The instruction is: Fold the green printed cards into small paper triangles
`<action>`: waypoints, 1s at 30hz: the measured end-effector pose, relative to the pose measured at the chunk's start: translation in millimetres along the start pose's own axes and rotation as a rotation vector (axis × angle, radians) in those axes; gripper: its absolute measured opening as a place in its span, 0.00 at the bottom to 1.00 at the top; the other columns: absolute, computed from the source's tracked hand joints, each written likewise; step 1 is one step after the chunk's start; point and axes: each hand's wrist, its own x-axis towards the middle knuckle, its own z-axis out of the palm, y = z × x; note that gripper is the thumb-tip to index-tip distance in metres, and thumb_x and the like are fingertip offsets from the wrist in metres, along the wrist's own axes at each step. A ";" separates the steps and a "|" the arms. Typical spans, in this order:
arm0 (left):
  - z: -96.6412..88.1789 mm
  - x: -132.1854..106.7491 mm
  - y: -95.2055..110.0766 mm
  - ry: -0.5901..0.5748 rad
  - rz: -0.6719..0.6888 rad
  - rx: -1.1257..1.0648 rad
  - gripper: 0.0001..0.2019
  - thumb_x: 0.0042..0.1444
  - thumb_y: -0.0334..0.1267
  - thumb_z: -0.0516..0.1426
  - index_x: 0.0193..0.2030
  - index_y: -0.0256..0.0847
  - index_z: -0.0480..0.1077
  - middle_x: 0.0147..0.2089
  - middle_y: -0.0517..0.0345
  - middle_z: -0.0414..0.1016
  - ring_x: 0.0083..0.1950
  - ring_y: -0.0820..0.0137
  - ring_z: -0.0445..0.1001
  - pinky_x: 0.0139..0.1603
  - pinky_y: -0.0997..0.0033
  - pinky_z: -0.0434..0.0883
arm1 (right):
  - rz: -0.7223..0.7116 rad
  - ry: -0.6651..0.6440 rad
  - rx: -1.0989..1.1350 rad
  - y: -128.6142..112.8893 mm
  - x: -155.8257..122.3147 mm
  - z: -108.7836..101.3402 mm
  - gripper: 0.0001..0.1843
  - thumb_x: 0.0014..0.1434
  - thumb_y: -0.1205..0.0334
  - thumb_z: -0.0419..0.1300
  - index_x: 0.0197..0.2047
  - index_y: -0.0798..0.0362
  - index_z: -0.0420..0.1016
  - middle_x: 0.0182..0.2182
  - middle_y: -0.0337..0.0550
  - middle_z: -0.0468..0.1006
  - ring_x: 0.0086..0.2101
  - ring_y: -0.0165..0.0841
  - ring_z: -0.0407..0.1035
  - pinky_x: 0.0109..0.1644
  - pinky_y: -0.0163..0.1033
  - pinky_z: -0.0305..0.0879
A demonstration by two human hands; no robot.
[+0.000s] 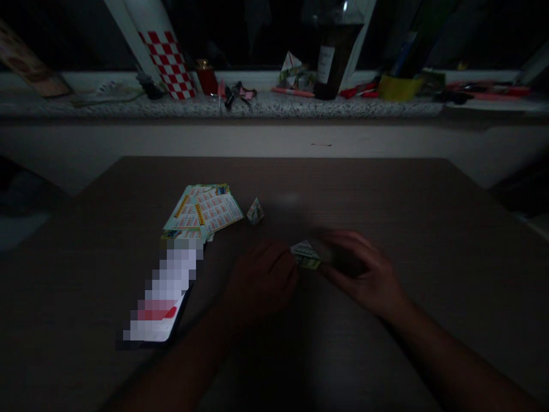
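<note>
The scene is very dim. A small folded piece of printed paper point(305, 255) lies on the dark wooden table point(386, 189), held between both hands. My left hand point(261, 280) is curled, its fingers pinching the paper's left edge. My right hand point(360, 269) presses on the paper's right side with bent fingers. A finished small folded paper triangle point(255, 212) sits a little further back on the table. Several cut printed paper sheets point(203, 210) lie fanned to the left.
A phone-like flat object with a blurred screen point(165, 297) lies left of my left arm. The speckled windowsill point(266, 106) behind holds a red-checkered tube point(165, 57), a dark bottle point(332, 57), a red cup, pens, clips and a yellow tape roll point(398, 87).
</note>
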 end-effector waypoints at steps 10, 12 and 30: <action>3.6 1.7 9.0 -0.273 0.013 0.021 0.03 0.58 0.32 0.55 0.38 0.37 0.70 0.39 0.53 0.72 0.41 0.63 0.69 0.40 0.62 0.68 | -0.307 -0.281 -0.155 1.1 4.3 -6.2 0.05 0.60 0.70 0.61 0.40 0.53 0.75 0.35 0.43 0.79 0.38 0.35 0.71 0.45 0.44 0.68; 0.6 0.7 5.1 -0.332 -0.022 -0.001 0.04 0.57 0.33 0.56 0.40 0.38 0.69 0.41 0.53 0.72 0.44 0.62 0.69 0.43 0.62 0.68 | -0.279 -0.332 -0.176 6.4 4.6 -8.5 0.05 0.60 0.69 0.60 0.40 0.53 0.75 0.36 0.43 0.79 0.39 0.35 0.72 0.46 0.44 0.68; -5.1 -4.2 -14.0 -0.454 -0.230 -0.065 0.14 0.52 0.38 0.62 0.44 0.39 0.69 0.45 0.54 0.72 0.47 0.61 0.70 0.46 0.63 0.68 | -0.109 -0.432 -0.094 9.0 5.2 -15.2 0.15 0.58 0.68 0.62 0.49 0.51 0.72 0.46 0.47 0.77 0.47 0.37 0.70 0.50 0.43 0.69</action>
